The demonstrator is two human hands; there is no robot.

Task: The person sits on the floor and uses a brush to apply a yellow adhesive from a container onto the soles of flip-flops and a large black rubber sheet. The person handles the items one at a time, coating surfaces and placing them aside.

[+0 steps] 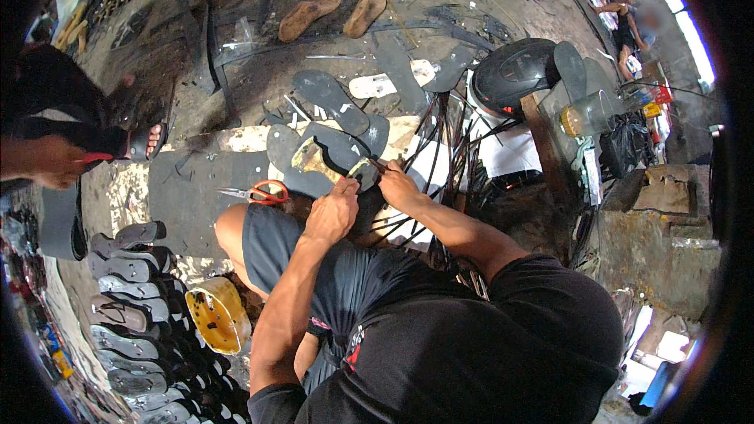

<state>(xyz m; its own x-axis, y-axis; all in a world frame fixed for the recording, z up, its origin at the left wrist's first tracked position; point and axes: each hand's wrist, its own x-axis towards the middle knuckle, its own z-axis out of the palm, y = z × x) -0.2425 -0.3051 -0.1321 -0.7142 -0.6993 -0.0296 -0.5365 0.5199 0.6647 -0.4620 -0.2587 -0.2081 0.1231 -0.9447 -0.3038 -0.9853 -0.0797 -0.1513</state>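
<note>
In the middle, my left hand [333,210] is closed at the near end of a worn cream-coloured piece [318,162], which lies over dark sole-shaped pieces [284,149]. What its fingers grip is partly hidden. My right hand [399,188] is closed around a slim dark thing [378,166], its tip by a small cream patch beside the left hand. Orange-handled scissors [268,192] lie partly spread to the left, on a black sheet [184,196]. Several thin black strips [448,137] fan out just right of my right hand.
Rows of sandals [129,314] stand at lower left beside a yellow container [218,316]. Another person's hand [55,163] holds something red at far left. Two brown foot-shaped forms [309,17] lie ahead. A black rounded object [514,74] and a clear jar [589,115] stand at right.
</note>
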